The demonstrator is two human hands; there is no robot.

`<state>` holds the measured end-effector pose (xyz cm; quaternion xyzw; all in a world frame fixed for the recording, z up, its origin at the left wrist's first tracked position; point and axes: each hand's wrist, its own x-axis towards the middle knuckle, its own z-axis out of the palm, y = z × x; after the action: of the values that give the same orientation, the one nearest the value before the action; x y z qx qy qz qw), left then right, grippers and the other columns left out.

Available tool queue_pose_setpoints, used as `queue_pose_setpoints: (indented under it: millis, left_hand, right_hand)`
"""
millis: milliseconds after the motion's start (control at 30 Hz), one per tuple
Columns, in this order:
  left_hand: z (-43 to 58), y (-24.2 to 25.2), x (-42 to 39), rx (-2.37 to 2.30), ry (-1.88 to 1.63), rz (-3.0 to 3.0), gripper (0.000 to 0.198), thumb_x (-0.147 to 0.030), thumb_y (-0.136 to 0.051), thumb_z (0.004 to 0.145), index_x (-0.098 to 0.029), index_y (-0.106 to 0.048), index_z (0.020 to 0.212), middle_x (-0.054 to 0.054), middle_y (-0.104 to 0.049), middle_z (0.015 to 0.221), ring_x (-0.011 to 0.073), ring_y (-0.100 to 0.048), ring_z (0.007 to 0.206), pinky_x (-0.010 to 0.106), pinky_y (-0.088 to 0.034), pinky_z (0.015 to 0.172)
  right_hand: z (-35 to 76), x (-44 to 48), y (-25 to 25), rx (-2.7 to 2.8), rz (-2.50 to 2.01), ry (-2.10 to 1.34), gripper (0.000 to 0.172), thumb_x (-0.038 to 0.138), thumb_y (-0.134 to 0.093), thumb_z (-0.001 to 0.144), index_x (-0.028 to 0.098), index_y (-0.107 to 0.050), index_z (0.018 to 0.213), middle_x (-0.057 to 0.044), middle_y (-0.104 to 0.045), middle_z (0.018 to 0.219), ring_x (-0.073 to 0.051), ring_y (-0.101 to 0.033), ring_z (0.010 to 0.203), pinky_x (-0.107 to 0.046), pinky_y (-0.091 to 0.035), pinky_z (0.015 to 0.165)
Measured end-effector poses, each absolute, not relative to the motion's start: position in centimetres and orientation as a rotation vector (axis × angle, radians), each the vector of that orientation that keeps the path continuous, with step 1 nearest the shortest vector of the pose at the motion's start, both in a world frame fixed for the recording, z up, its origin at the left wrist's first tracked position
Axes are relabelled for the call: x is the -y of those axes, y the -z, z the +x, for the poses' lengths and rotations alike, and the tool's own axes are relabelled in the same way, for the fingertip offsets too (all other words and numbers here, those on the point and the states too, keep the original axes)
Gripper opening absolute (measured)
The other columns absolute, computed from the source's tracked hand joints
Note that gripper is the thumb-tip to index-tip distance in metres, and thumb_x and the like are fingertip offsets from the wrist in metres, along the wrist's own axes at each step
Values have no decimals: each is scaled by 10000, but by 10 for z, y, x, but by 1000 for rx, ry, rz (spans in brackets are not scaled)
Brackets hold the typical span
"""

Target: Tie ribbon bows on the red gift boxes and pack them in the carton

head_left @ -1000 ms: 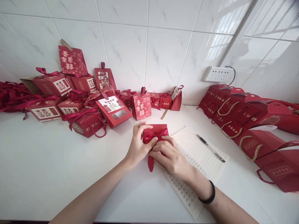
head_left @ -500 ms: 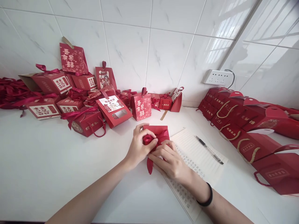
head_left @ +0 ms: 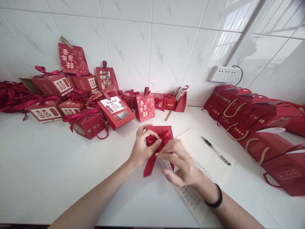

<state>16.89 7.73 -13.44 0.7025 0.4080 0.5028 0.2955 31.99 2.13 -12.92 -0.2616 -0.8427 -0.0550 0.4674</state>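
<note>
Left hand (head_left: 142, 150) pinches dark-red satin ribbon (head_left: 149, 164) atop small red cardboard box (head_left: 164, 129); right hand (head_left: 182, 166) blurred, grip unclear. Keep knot pinned, pull evenly.

I'm seeing satin ribbon (head_left: 149, 163), softly shiny, at my fingertips (head_left: 154, 147). Just behind them is a small box (head_left: 165, 129) of matt red card. Right of them there's matt lined paper (head_left: 202, 152) and a glossy plastic pen (head_left: 215, 150). The worktop (head_left: 47, 165) below looks smooth and white.
</note>
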Motion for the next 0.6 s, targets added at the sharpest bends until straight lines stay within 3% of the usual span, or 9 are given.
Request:
queue_pose_setpoints:
  millis: [133, 267, 433, 600]
  left_hand:
    - [168, 133, -74, -1021, -1235, 1827, 32, -253, -624, 755, -227, -627, 737, 62, -495, 1141, 257, -477, 1192, 383, -450, 939]
    - [168, 133, -73, -1004, -1245, 1830, 25, -248, -630, 748, -228, -617, 742, 60, -491, 1137, 255, -458, 1210, 400, -422, 975]
    - [168, 135, -75, -978, -1266, 1859, 40, -244, -629, 748, -229, -612, 781, 61, -493, 1141, 249, -464, 1202, 399, -417, 980]
    - [170, 137, -75, -947, -1309, 1803, 176, -229, -631, 755, -228, -552, 913, 72, -478, 1253, 235, -506, 1164, 385, -443, 943]
  right_hand:
    - [336, -32, 126, 1760, -1019, 51, 182, 251, -532, 895, 211, -578, 1067, -97, -527, 1012, -239, -518, 993, -427, -466, 829]
    - [342, -44, 135, 1652, -1138, -255, 277, 395, -629, 844, 253, -576, 1075, -96, -458, 1191, -273, -428, 1200, -490, -397, 984]
    - [337, -48, 142, 1497, -1086, -570, 226, 432, -681, 794, 227, -587, 790, -80, -487, 1171, -277, -415, 1236, -497, -322, 1054]
    - [334, -45, 136, 1333, -1056, -810, 312, 456, -712, 753, 206, -542, 676, -86, -512, 1194, -279, -425, 1236, -431, -424, 983]
